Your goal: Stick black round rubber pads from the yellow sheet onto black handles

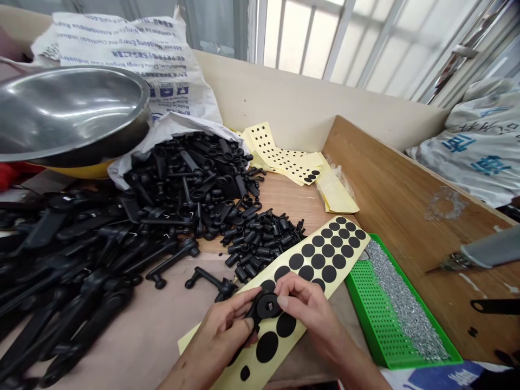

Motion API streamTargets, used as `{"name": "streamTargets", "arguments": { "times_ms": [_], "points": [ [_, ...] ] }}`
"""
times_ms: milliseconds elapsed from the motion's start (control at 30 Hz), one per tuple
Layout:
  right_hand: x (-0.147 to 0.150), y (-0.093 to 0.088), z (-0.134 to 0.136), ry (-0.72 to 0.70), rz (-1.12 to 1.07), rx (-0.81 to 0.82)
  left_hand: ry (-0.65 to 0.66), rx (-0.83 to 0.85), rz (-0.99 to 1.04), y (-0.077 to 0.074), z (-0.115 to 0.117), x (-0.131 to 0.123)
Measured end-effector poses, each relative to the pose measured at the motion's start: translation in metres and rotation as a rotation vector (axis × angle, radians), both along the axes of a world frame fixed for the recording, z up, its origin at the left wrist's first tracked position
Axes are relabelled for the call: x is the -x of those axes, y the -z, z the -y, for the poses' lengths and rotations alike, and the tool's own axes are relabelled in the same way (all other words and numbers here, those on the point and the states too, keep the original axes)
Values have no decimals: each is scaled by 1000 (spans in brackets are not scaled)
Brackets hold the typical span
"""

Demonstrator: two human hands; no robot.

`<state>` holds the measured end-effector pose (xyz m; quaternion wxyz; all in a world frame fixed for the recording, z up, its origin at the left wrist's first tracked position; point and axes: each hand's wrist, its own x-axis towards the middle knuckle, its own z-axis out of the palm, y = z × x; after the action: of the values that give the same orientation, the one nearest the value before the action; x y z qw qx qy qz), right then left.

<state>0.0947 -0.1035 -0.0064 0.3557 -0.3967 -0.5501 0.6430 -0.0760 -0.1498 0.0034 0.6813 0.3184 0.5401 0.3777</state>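
A steel bowl sits at the back left corner of the counter beside a paper sack, plastic handles lie in a heap before the sack, and a sticker sheet lies at the front edge, left of a tray of tiny screws.

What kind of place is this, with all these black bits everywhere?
It looks like a small workshop where parts are finished by hand. You can see heaps of black plastic handles, a yellow sheet of round black stickers, and a green tray holding lots of tiny metal parts.
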Motion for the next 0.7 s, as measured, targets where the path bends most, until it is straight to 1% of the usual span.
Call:
{"name": "streamTargets", "arguments": {
  "times_ms": [267, 500, 700],
  "points": [
    [2, -9, 0, -15, 58, -8, 17, -26, -21, -4, 0, 0],
    [3, -7, -2, -41, 67, -26, 18, -47, -52, -1, 3, 2],
    [4, -9, -2, -44, 101, -23, 18, -85, -137, 3, 4, 2]
  ]
}}
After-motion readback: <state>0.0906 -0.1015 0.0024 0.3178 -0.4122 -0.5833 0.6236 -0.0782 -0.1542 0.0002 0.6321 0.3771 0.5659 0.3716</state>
